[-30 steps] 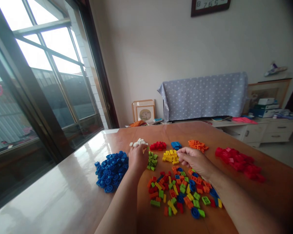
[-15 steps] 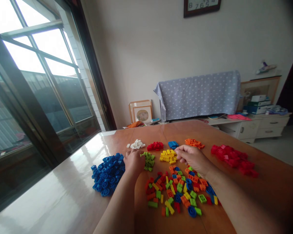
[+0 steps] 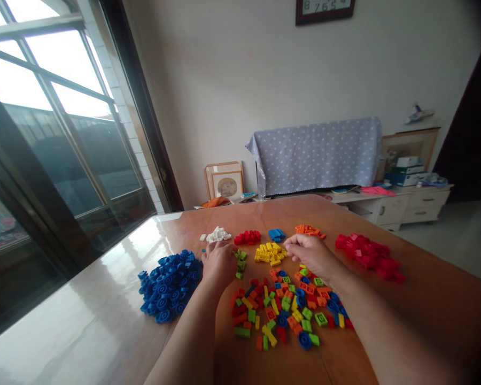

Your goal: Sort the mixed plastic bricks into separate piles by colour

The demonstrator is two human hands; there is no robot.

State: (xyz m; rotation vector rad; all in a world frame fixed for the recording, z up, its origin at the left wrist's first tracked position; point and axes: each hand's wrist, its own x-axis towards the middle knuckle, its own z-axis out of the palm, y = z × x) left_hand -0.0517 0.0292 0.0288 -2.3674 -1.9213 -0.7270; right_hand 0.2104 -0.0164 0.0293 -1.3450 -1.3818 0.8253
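My left hand point(image 3: 219, 263) reaches over the left side of a group of green toy bricks point(image 3: 240, 266), hiding part of it. Its fingertips point away from me and do not show. On its left is a large heap of blue round bricks point(image 3: 170, 286). My right hand point(image 3: 308, 251) is at the right edge of a pile of yellow bricks point(image 3: 270, 254), thumb and fingers closed together. What they hold, if anything, is hidden. Nearer to me lies a mixed spread of loose bricks point(image 3: 282, 310) in orange, green, yellow, red and blue.
Behind my hands lie small piles of white bricks point(image 3: 218, 234), red bricks point(image 3: 247, 237), blue bricks point(image 3: 277, 235) and orange bricks point(image 3: 310, 231). A larger red heap point(image 3: 369, 254) is at the right. The table point(image 3: 104, 289) ends before a low white cabinet point(image 3: 393, 208).
The view has turned slightly right, so everything sits further left. My left hand now covers more of the green bricks. My right hand stays beside the yellow pile, fingers still closed.
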